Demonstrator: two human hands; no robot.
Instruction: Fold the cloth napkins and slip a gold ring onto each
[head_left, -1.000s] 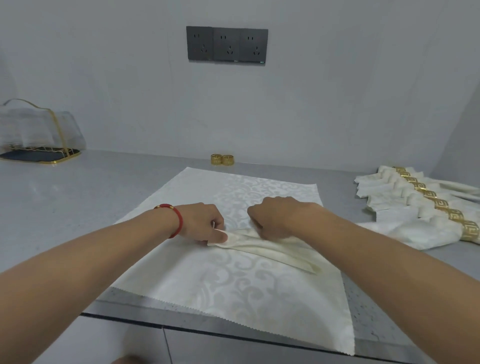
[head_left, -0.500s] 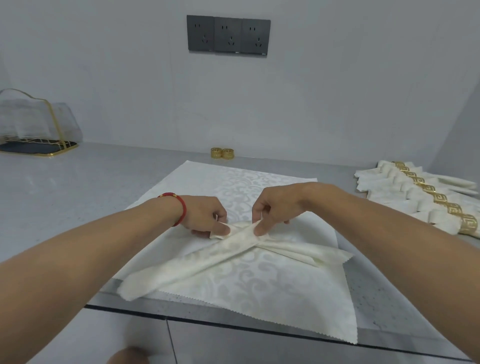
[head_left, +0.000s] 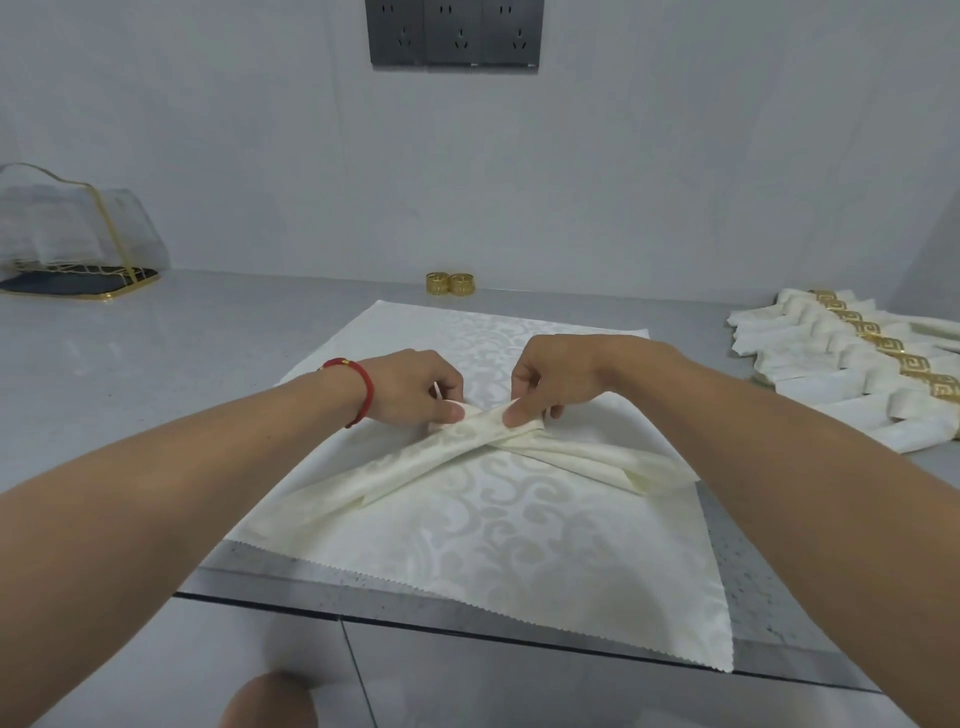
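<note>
Cloth this thin is light, limp and a little slick, so the folded napkin (head_left: 467, 452) holds a crease only while pinched. It lies on a flat napkin (head_left: 519, 561) at mid-bench, its two tails crossed; my left hand (head_left: 415, 387) and right hand (head_left: 558, 376) each pinch the crossing, the best hold. The flat napkin's near edge overhangs the bench (head_left: 156, 364) lip. Gold rings (head_left: 451, 283) wait beyond, with open bench between.
</note>
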